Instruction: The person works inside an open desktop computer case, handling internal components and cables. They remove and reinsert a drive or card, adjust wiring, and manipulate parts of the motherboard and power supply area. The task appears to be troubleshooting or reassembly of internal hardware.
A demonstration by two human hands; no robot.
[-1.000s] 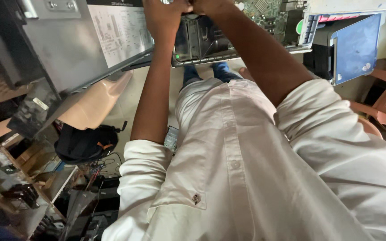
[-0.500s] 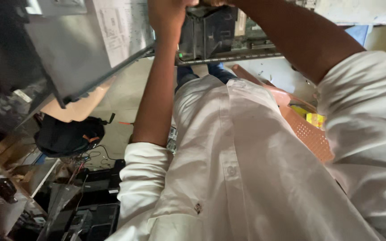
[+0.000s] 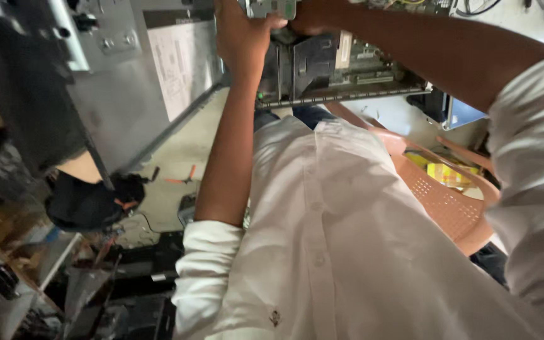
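Note:
My left hand (image 3: 240, 31) reaches up to the top edge of the view and grips a small grey metal part (image 3: 273, 7) over an open computer chassis (image 3: 341, 69). My right hand (image 3: 313, 16) meets it from the right with its fingers curled on the same part. The top edge cuts off the fingertips of both hands. Below them the chassis shows a green circuit board and black plastic ducts. My white shirt and rolled sleeves fill the lower half of the view.
A grey case side panel (image 3: 127, 82) with a paper sheet stuck on it leans at the left. A salmon plastic chair (image 3: 442, 201) with a yellow packet (image 3: 448, 173) stands to the right. Orange-handled pliers (image 3: 181, 179) lie on the floor, beside a black bag (image 3: 89, 201) and stacked hardware (image 3: 26, 277).
The view has swung: the chassis sits further right and the salmon chair has come into sight. Both hands stay together at the chassis top.

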